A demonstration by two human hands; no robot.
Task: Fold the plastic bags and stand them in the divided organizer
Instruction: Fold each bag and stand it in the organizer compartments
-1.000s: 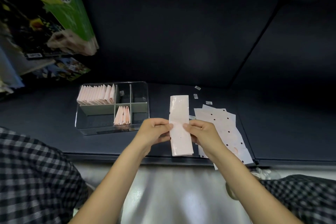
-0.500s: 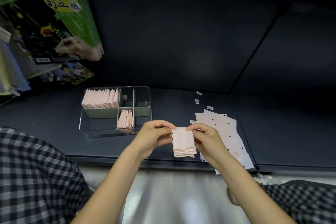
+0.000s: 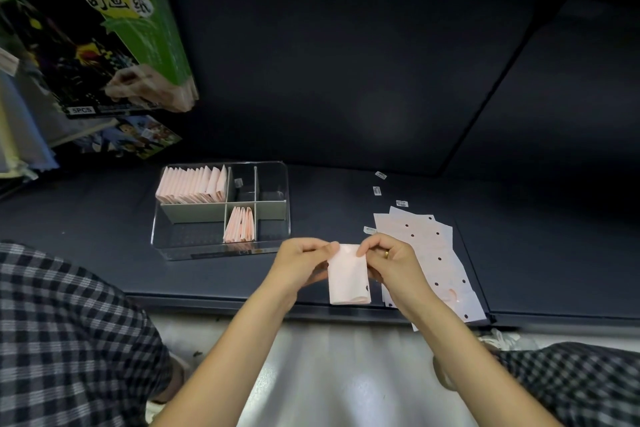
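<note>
A second ago the bag was a long strip stretched between the two hands; now it is a short, thick pink packet, the folded bag [image 3: 348, 276], doubled over on itself with its rounded fold at the near end; the left hand [image 3: 300, 265] pinches its top left corner and the right hand [image 3: 389, 262] pinches the top right, both clasping it just above the front edge of the dark surface [image 3: 104, 218]; the folding looks all but finished, so the next step is likely to stand it in the clear divided organizer [image 3: 221, 250] just to the left, where the back-left compartment is packed full and a middle one holds a few; the flat stack of unfolded bags [image 3: 429, 253] lies beside the right hand, so plenty remains
</note>
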